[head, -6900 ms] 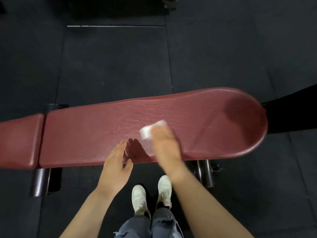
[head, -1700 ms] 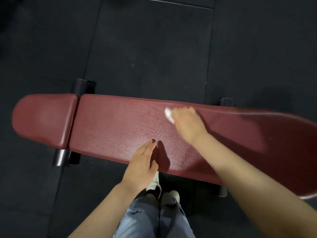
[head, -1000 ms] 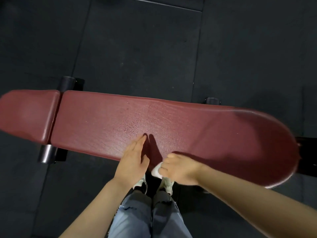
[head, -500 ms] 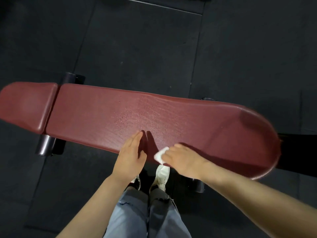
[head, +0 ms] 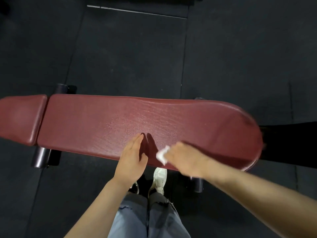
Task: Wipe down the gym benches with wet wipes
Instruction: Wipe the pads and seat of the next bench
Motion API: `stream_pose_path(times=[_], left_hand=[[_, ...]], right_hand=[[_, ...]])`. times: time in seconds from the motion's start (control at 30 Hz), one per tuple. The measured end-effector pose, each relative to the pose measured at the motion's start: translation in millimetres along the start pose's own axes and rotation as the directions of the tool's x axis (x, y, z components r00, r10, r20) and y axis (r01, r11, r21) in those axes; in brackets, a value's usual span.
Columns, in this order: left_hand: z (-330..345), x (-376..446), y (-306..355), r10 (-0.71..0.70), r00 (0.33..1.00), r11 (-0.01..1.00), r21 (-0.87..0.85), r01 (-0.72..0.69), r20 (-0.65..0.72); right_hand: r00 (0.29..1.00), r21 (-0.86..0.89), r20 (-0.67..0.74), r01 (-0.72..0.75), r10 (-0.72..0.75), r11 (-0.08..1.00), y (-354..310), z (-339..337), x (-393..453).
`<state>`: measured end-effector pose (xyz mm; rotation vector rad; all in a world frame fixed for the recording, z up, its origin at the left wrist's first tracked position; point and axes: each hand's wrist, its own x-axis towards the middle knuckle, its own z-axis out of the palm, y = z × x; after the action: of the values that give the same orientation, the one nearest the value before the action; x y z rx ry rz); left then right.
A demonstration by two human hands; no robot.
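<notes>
A long dark-red padded bench [head: 96, 124] lies across the view, with a separate short seat pad [head: 18, 119] at its left end. My left hand [head: 133, 158] rests flat on the bench's near edge, fingers straight. Just right of it, my right hand [head: 184, 158] holds a crumpled white wet wipe [head: 162, 154] against the near part of the pad. Most of the wipe is hidden under my fingers. The pad's middle looks damp and speckled.
Black rubber floor tiles [head: 128, 54] surround the bench. Dark cylindrical frame feet show at the left [head: 40, 157], behind the pad [head: 62, 88] and under the right side [head: 197, 184]. My white shoes [head: 159, 179] stand close to the bench.
My right hand swept the wipe from the bench's far edge down to its near edge and now sits slightly up on the pad. The left hand stayed planted.
</notes>
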<state>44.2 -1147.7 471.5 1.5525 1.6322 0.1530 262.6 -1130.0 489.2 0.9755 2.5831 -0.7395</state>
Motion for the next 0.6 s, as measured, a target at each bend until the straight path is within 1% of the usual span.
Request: stream_pose_path(times=[0.03, 0.07, 0.1, 0.13, 0.17, 0.2, 0.23, 0.27, 0.3, 0.33, 0.37, 0.4, 0.43, 0.47, 0.5, 0.53, 0.57, 0.6], left_hand=[[1, 0, 3, 0.005, 1.0, 1.0, 0.0, -0.005, 0.003], [2, 1, 5, 0.01, 1.0, 1.0, 0.0, -0.01, 0.003], [3, 2, 8, 0.015, 1.0, 1.0, 0.001, -0.015, 0.001], [4, 4, 10, 0.022, 1.0, 1.0, 0.01, -0.022, 0.002], [5, 5, 12, 0.029, 1.0, 0.999, 0.023, -0.029, 0.004], [7, 7, 14, 0.035, 0.999, 0.999, 0.036, -0.035, 0.009], [8, 8, 16, 0.04, 0.999, 0.998, 0.048, -0.041, 0.015], [10, 8, 18, 0.044, 0.999, 0.997, 0.055, -0.045, 0.022], [12, 7, 21, 0.049, 0.998, 0.997, 0.059, -0.05, 0.029], [14, 6, 24, 0.054, 0.998, 0.997, 0.057, -0.056, 0.034], [15, 6, 27, 0.062, 0.997, 0.996, 0.056, -0.064, 0.04], [16, 6, 29, 0.072, 0.996, 0.996, 0.057, -0.074, 0.046], [17, 7, 31, 0.083, 0.995, 0.995, 0.06, -0.086, 0.051], [17, 8, 32, 0.096, 0.994, 0.993, 0.065, -0.099, 0.055], [19, 8, 34, 0.108, 0.992, 0.991, 0.07, -0.112, 0.058], [20, 9, 36, 0.118, 0.991, 0.99, 0.072, -0.122, 0.063], [21, 10, 38, 0.126, 0.99, 0.989, 0.073, -0.13, 0.067], [23, 10, 40, 0.132, 0.989, 0.988, 0.074, -0.137, 0.07]], right_hand=[[0.994, -0.026, 0.052, 0.094, -0.093, 0.995, -12, 8, -11], [0.986, -0.051, 0.073, 0.154, -0.151, 0.987, -12, 11, -15], [0.983, -0.104, 0.057, 0.181, -0.176, 0.978, -4, 8, -13], [0.987, -0.157, 0.069, 0.157, -0.147, 0.975, 13, -1, -3], [0.996, -0.227, 0.042, 0.09, -0.082, 0.97, 31, -17, 9], [0.998, -0.274, -0.054, -0.029, 0.015, 0.961, 52, -35, 20], [0.975, -0.256, -0.16, -0.191, 0.153, 0.948, 75, -51, 27], [0.922, -0.197, -0.244, -0.351, 0.301, 0.915, 96, -62, 28], [0.859, -0.125, -0.299, -0.467, 0.415, 0.875, 112, -65, 26], [0.806, -0.066, -0.334, -0.538, 0.489, 0.841, 116, -63, 20], [0.788, -0.025, -0.346, -0.55, 0.509, 0.835, 110, -56, 13], [0.811, 0.013, -0.33, -0.509, 0.484, 0.861, 95, -46, 4], [0.853, 0.053, -0.292, -0.437, 0.432, 0.898, 75, -31, -6], [0.902, 0.091, -0.229, -0.354, 0.366, 0.931, 52, -16, -19], [0.95, 0.123, -0.134, -0.266, 0.281, 0.956, 28, 0, -35], [0.984, 0.137, -0.048, -0.166, 0.174, 0.977, 6, 16, -53], [0.998, 0.128, 0.011, -0.063, 0.062, 0.99, -9, 26, -67], [0.996, 0.108, 0.085, 0.015, -0.024, 0.994, -13, 31, -77]])
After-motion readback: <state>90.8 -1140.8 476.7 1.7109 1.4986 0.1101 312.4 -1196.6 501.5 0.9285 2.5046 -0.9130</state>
